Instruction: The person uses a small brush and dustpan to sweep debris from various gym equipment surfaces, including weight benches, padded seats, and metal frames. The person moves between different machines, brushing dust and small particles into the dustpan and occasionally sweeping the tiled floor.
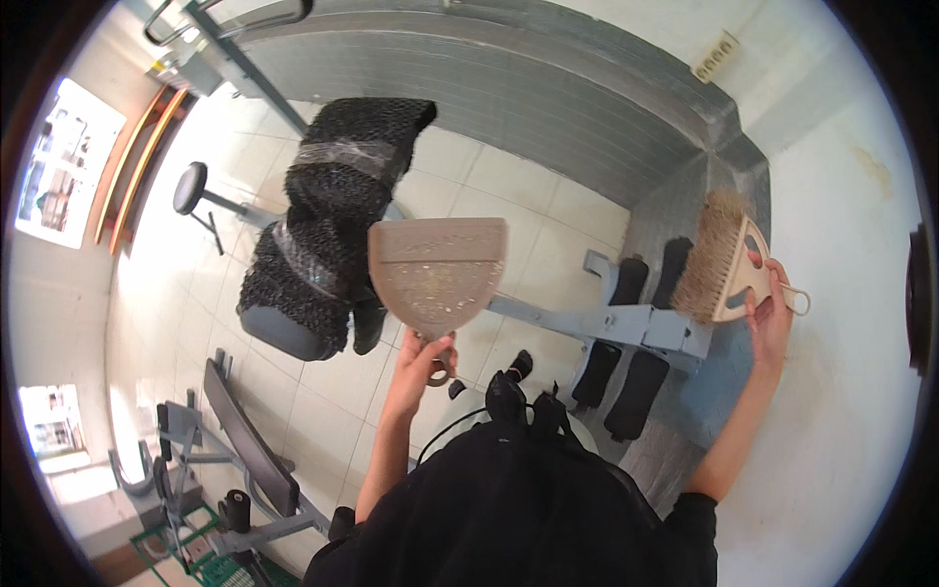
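Observation:
My left hand grips the short handle of a brown plastic dustpan, held out in front of me with its straight lip away from me. Light crumbs and specks lie on the pan. Off to the right, my right hand holds a beige hand brush by its plastic body, fingers at the cut-outs. Its brown bristles point left, over the end of a grey metal frame with black foam rollers. Brush and dustpan are well apart.
Black textured padding wrapped with clear film covers exercise equipment just left of the dustpan. A padded bench stands at lower left, a round-padded stool-like part at upper left. A grey ledge runs along the wall; a pale wall rises at right.

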Demonstrator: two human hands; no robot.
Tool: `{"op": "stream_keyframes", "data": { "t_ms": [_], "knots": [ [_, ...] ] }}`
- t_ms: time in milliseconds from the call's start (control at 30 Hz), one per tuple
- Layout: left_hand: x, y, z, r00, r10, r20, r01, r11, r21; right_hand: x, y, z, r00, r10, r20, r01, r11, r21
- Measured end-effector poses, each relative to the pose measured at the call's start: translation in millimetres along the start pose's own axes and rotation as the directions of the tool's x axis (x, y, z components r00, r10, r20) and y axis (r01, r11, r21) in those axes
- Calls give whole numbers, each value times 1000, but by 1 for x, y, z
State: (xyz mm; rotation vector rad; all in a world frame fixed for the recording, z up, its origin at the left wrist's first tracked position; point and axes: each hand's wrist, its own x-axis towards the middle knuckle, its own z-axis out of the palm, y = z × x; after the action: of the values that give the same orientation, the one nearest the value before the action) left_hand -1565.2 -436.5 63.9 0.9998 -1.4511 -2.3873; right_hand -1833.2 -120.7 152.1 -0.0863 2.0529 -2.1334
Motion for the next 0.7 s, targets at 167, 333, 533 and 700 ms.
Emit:
{"op": "stream_keyframes", "data": {
  "t_ms": [167, 333, 533, 700],
  "knots": [
    [-7, 9, -4, 998, 54, 16, -53, 998, -23, 41, -22, 22, 950, -251, 188, 312, 689, -654],
    [-35, 4, -51, 942, 191, -277, -234, 963, -132, 31, -55, 149, 851, -141, 506, 431, 739, -518],
    [-79, 21, -130, 719, 285, -633, -467, 874, -137, -2, -9, 324, 288, 145, 947, 330, 913, -240],
    [-110, 37, -190, 585, 309, -750, -578, 807, -118, -90, 69, 464, -118, 265, 957, -112, 954, -278]
  ]
}}
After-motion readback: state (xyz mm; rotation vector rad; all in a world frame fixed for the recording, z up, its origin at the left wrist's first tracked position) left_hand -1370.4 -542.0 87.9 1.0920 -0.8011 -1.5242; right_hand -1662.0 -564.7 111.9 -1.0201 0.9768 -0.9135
